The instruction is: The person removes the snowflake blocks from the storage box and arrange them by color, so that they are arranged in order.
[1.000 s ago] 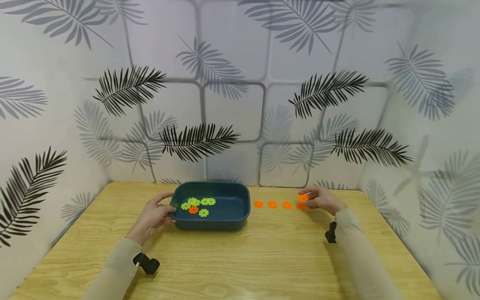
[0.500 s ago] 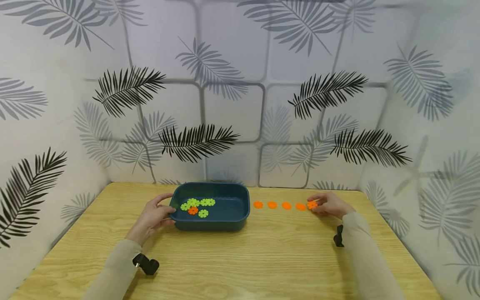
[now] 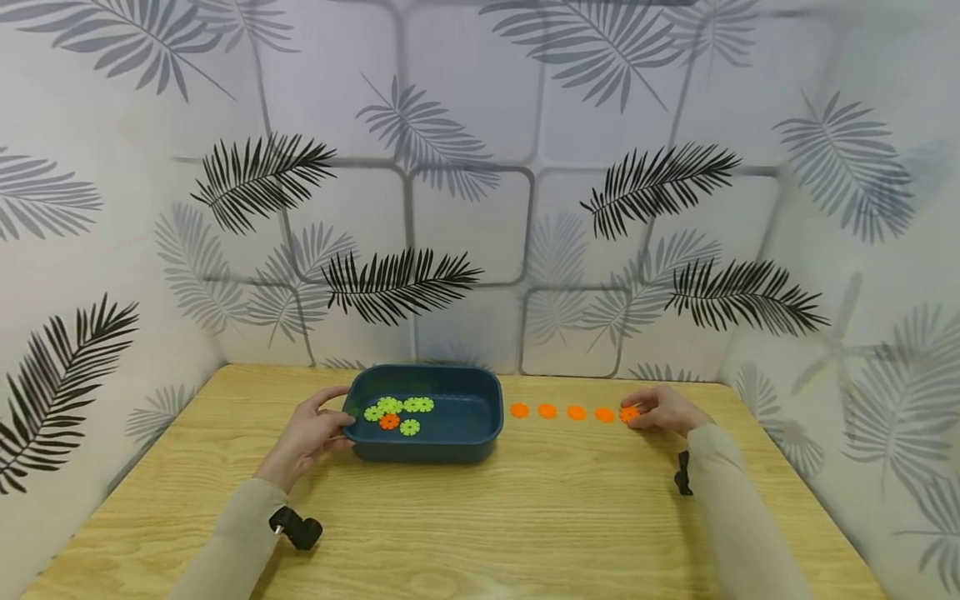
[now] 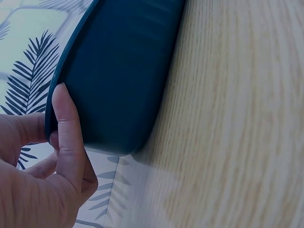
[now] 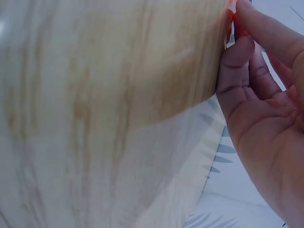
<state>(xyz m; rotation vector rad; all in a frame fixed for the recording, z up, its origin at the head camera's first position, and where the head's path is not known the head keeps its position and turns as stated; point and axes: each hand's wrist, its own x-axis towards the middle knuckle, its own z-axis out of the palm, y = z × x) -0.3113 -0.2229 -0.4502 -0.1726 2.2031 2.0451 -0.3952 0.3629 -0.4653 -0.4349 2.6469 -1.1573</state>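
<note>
My left hand [image 3: 311, 435] grips the left end of a dark blue plastic bin [image 3: 423, 452]. In the left wrist view, fingers [image 4: 69, 137] lie against the bin's outer wall [image 4: 118, 80] with the thumb over the rim. Inside the bin are several light green notched discs [image 3: 410, 427] and one orange notched disc [image 3: 389, 422]. My right hand [image 3: 663, 410] pinches another orange disc [image 3: 628, 414] at the right end of a row of orange discs [image 3: 576, 412]. Only a sliver of the pinched disc [image 5: 230, 28] shows in the right wrist view, down at the tabletop.
The wood-grain table [image 3: 480, 525] ends at a leaf-patterned wall [image 3: 465, 217] just behind the bin and the row. The row runs from the bin's right side to my right hand. Black wrist mounts [image 3: 298, 529] hang by both sleeves.
My right hand has moved right and down with the orange disc, from over the row's last disc to the spot beside it. My left hand stays on the bin.
</note>
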